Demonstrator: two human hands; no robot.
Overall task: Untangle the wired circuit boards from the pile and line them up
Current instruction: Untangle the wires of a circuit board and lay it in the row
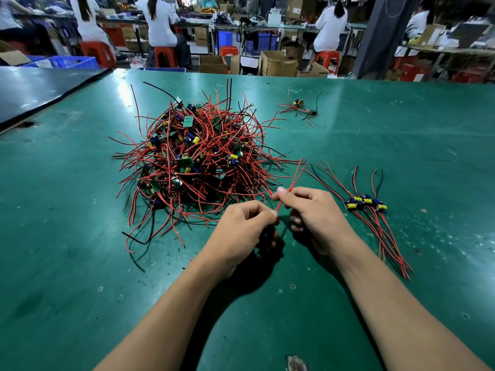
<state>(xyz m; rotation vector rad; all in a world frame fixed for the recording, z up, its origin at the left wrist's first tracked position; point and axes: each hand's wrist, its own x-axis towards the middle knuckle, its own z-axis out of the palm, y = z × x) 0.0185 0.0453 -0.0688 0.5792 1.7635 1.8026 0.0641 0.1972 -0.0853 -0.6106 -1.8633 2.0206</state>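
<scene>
A big tangled pile (195,159) of small green circuit boards with red and black wires lies on the green table (80,263). Just in front of it, my left hand (241,231) curls around the lower end of a wired board; the board itself is hidden under my fingers. My right hand (310,212) pinches that board's red wires (292,180) between thumb and forefinger, and they run up and to the right. To the right, a few boards (365,203) lie side by side with their wires trailing toward me.
A small separate cluster of wired boards (300,107) lies at the far right of the table. A dark mat (40,89) covers the far left corner. Beyond the table's far edge are cardboard boxes, blue crates, red stools and seated people.
</scene>
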